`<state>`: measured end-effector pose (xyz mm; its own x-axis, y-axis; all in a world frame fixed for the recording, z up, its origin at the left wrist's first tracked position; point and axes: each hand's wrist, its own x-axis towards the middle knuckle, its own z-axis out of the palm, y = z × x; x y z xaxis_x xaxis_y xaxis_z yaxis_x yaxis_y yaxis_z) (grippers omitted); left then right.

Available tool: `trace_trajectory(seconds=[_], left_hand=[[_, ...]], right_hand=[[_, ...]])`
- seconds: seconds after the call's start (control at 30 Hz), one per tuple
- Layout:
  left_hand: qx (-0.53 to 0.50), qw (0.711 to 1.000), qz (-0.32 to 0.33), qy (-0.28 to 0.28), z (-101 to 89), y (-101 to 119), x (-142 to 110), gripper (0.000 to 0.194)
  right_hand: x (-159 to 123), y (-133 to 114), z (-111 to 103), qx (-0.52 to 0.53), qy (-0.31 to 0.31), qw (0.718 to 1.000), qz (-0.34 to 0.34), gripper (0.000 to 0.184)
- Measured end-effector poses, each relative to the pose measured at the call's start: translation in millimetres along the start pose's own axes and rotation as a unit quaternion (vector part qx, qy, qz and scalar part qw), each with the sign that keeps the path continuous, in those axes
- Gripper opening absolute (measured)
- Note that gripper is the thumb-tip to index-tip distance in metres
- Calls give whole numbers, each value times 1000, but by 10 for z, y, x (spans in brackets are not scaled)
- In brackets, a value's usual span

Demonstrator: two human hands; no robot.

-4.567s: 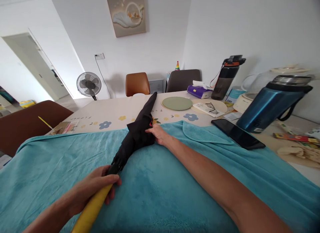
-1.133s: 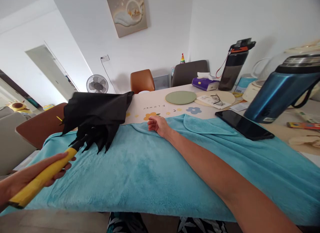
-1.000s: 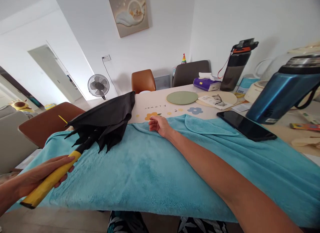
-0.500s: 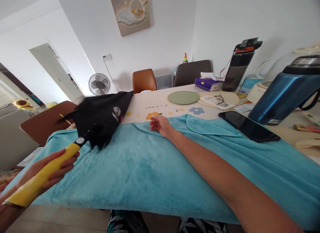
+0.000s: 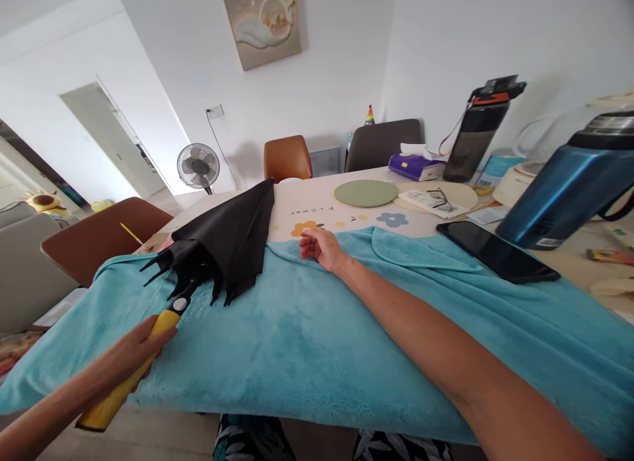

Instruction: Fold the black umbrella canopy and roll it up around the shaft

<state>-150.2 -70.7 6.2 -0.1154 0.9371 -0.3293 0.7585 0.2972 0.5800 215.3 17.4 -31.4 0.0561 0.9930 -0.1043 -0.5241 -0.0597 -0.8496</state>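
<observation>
My left hand is closed around the yellow handle of a black umbrella. The canopy is folded but loose, its rib tips hanging toward the handle. Its pointed end faces away from me over the table. A pale round button sits at the top of the handle, just beyond my fingers. My right hand rests at the far edge of the turquoise blanket, holding nothing. Its fingers are loosely bent, with the thumb apart on top.
On the right lie a black phone, a blue thermos and a dark water bottle. Eyeglasses, a green round mat and a purple tissue pack are farther back. A brown chair stands at left.
The umbrella has turned, so the printed face on its canopy is out of sight and its loose folds hang closer. My left hand has moved right and rotated. The right hand stays put.
</observation>
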Motion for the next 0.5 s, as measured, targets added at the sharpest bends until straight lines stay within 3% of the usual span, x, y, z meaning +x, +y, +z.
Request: trace_trajectory(seconds=[0.1,0.17,0.37,0.5], left_hand=[[214,972,67,66,8,-52,82,29],[286,951,83,87,22,-76,112,27],[340,933,96,73,92,-193,201,29],[322,939,92,81,87,-150,183,28]], right_hand=[[5,4,-4,1,-4,1000,-1,10],[11,9,-5,0,-3,1000,1,10],[18,12,0,-3,-4,1000,6,12],[5,6,0,-4,-2,1000,5,10]])
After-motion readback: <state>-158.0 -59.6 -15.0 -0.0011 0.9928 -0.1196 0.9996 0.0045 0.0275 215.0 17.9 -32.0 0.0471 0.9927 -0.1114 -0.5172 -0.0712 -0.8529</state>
